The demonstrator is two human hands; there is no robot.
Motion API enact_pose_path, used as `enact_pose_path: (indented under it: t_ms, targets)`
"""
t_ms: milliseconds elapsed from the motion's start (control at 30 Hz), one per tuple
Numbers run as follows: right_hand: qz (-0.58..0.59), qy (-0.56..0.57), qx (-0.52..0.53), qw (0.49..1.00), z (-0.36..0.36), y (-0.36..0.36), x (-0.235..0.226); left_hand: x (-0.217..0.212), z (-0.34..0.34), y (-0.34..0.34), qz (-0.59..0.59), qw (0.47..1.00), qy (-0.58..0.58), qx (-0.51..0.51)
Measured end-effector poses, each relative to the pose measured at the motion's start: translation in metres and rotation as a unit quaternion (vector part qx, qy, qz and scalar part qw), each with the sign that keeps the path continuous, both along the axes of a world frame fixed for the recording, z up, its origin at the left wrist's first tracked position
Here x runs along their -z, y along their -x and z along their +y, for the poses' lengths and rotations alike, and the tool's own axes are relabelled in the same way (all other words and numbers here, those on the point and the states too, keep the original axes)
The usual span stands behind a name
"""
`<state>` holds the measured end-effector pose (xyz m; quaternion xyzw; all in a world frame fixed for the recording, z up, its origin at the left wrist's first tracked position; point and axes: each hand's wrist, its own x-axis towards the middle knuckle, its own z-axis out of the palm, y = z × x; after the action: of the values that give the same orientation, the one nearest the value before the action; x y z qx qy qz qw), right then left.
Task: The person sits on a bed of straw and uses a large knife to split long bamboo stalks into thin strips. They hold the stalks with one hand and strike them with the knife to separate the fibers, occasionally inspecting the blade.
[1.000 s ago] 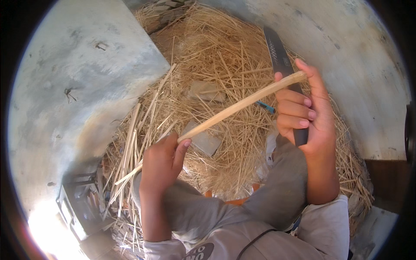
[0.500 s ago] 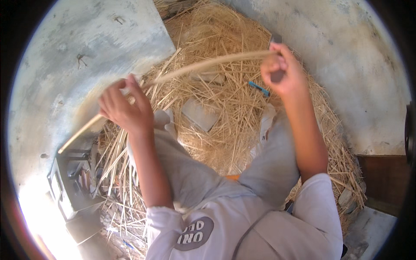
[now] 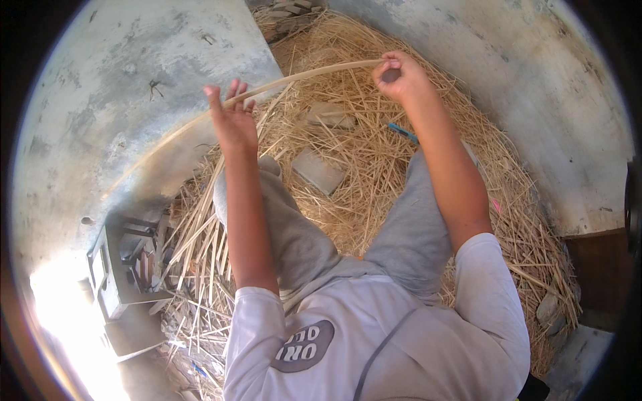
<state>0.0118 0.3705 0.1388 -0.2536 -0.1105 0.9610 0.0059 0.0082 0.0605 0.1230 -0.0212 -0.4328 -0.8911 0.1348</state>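
A long, thin, pale bamboo strip [image 3: 294,78] bows between my two hands, its free end trailing down to the left along the wall. My right hand [image 3: 403,79] is closed around the strip's right end. In the same fist sits a dark, round-ended piece [image 3: 390,75] like a handle; the rest of it is hidden. My left hand [image 3: 235,130] has the strip running loosely between thumb and fingers, the fingers partly spread. Both hands are raised in front of my knees, above a heap of bamboo shavings [image 3: 361,157].
Among the shavings lie a flat stone slab [image 3: 318,172], a second slab [image 3: 331,115] and a blue tool [image 3: 402,132]. A grey open-framed box [image 3: 110,267] stands at the left. Pale walls [image 3: 528,93] curve around the heap. Longer loose strips [image 3: 194,244] lie beside my left leg.
My left hand has moved up and to the right along the strip, its fingers loosening. My right hand has shifted left and slightly up, so the hands are closer together.
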Motion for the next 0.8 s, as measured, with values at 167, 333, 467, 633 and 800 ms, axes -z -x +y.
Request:
enact_pose_path:
  t_ms: [167, 333, 467, 633, 800]
  targets:
    - [-0.063, -0.033, -0.049, 0.996, -0.024, 0.002, 0.024, -0.011, -0.034, 0.001, 0.121, 0.987, -0.075, -0.076]
    - [-0.177, -0.093, -0.062, 0.978, -0.056, 0.007, 0.065, -0.007, -0.066, -0.004, 0.087, 0.986, -0.062, -0.129]
    - [-0.166, -0.110, -0.098, 0.975, -0.057, 0.008, 0.081, -0.001, -0.072, -0.001, 0.075, 0.990, -0.058, -0.108]
    - [-0.185, -0.076, -0.062, 0.978, -0.046, 0.009, 0.074, -0.007, -0.048, -0.010, 0.023, 0.980, -0.069, -0.184]
    - [-0.182, -0.126, -0.050, 0.974, -0.050, 0.003, 0.061, -0.015, -0.040, -0.012, -0.011, 0.973, -0.125, -0.194]
